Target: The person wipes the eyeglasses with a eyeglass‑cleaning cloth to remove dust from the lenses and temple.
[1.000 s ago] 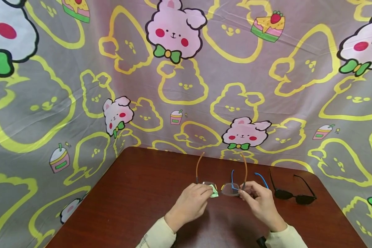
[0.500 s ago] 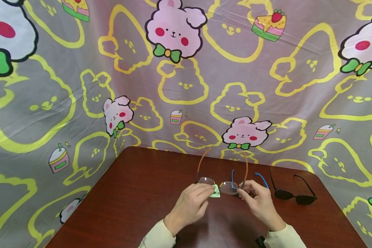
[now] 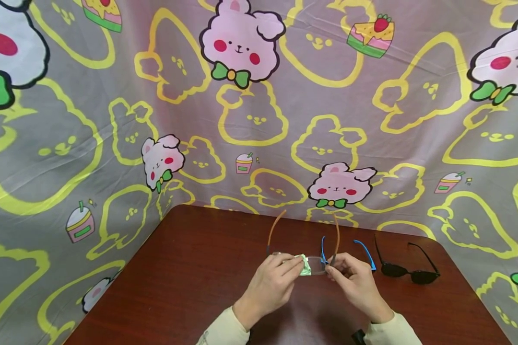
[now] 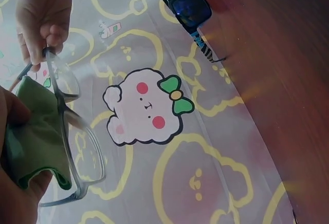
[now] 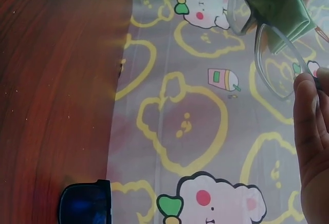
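Note:
Clear-lensed eyeglasses (image 3: 318, 266) with orange temples (image 3: 337, 235) are held up in front of me, temples pointing away. My right hand (image 3: 357, 283) pinches them at the right corner, by the hinge. Between the fingers of my left hand (image 3: 271, 283) is a folded green cloth (image 3: 305, 266), held against the glasses around the bridge. From the left wrist, the cloth (image 4: 38, 131) overlaps the frame, and a lens (image 4: 88, 147) shows beyond it. In the right wrist view the near lens (image 5: 277, 72) shows mostly uncovered, with the cloth at its upper edge.
Glasses with blue temples (image 3: 364, 254) lie on the brown table (image 3: 190, 268), partly hidden behind my right hand. Black sunglasses (image 3: 409, 273) rest farther right. Patterned fabric (image 3: 259, 96) hangs around the table's back and sides.
The cloth in my left hand has slid rightward along the glasses, from the left lens across the bridge. The glasses have shifted slightly left and tilted a little. My right hand keeps its pinch.

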`<control>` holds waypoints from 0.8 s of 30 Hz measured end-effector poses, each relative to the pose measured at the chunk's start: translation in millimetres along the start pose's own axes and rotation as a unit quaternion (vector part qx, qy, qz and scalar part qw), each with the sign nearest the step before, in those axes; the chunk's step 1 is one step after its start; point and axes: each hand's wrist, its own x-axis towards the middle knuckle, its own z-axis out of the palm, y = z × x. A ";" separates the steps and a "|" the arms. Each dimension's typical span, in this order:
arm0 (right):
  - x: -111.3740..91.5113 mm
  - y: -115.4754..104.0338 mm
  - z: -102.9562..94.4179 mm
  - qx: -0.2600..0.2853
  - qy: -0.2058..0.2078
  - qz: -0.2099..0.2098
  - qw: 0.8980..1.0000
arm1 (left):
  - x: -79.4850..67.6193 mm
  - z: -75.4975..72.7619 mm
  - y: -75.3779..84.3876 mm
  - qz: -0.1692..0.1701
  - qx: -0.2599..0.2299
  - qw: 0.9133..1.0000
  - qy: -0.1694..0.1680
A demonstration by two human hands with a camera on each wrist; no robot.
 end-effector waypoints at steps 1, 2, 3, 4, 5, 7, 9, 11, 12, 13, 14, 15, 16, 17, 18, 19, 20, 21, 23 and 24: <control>-1.2 3.7 0.4 0.002 0.001 0.000 1.000 | 0.3 0.3 0.6 0.002 0.002 1.000 -0.002; -2.4 7.5 0.7 0.003 0.000 -0.001 1.000 | 0.4 0.6 1.2 0.005 0.004 1.000 -0.003; -3.1 9.4 0.6 0.004 0.000 -0.001 1.000 | 0.6 0.8 1.8 0.007 0.003 1.000 -0.004; -3.7 10.7 0.6 0.004 -0.001 -0.002 1.000 | 0.7 1.1 2.2 0.011 0.005 1.000 -0.006; -4.2 11.6 0.5 0.005 -0.002 -0.002 1.000 | 0.9 1.2 2.6 0.014 0.005 1.000 -0.007; -4.5 12.2 0.3 0.010 -0.003 -0.001 1.000 | 1.0 1.9 3.3 0.019 0.006 1.000 -0.009; -4.5 12.2 -0.2 0.016 -0.005 0.000 1.000 | 0.9 2.4 3.5 0.022 0.009 1.000 -0.012; -4.4 11.8 -0.6 0.020 -0.005 0.001 1.000 | 0.6 2.8 3.8 0.022 0.011 1.000 -0.014; -4.3 11.8 -0.7 0.022 -0.005 0.001 1.000 | 0.4 3.2 3.8 0.023 0.012 1.000 -0.015; -4.3 11.8 -0.8 0.023 -0.006 0.001 1.000 | 0.2 3.4 3.8 0.022 0.012 1.000 -0.016; -4.3 11.8 -0.9 0.023 -0.006 0.001 1.000 | 0.1 3.4 3.8 0.022 0.013 0.999 -0.019; -4.3 11.8 -0.9 0.022 -0.006 0.000 1.000 | 0.1 3.5 3.8 0.023 0.015 0.999 -0.021; -4.2 11.9 -0.8 0.022 -0.006 -0.001 1.000 | 0.1 3.6 3.7 0.025 0.017 0.999 -0.024; -4.2 12.0 -0.6 0.022 -0.006 -0.002 1.000 | 0.1 3.7 3.6 0.027 0.019 0.999 -0.028; -4.1 12.0 -0.6 0.020 -0.005 -0.003 1.000 | 0.1 3.7 3.7 0.030 0.022 0.999 -0.032; -4.1 12.3 -0.6 0.020 -0.004 -0.005 1.000 | 0.1 3.6 3.6 0.032 0.025 0.999 -0.036; -4.1 12.2 -0.5 0.019 -0.002 -0.005 1.000 | 0.0 3.5 3.7 0.036 0.028 0.998 -0.040; -4.1 12.2 -0.4 0.019 -0.001 -0.005 1.000 | 0.0 3.5 3.7 0.039 0.031 0.998 -0.042; -4.3 12.1 -0.5 0.022 0.001 -0.003 1.000 | -0.1 3.5 3.9 0.043 0.032 0.998 -0.046; -4.3 12.1 -0.5 0.023 0.002 -0.001 1.000 | -0.1 3.4 4.0 0.044 0.031 0.997 -0.046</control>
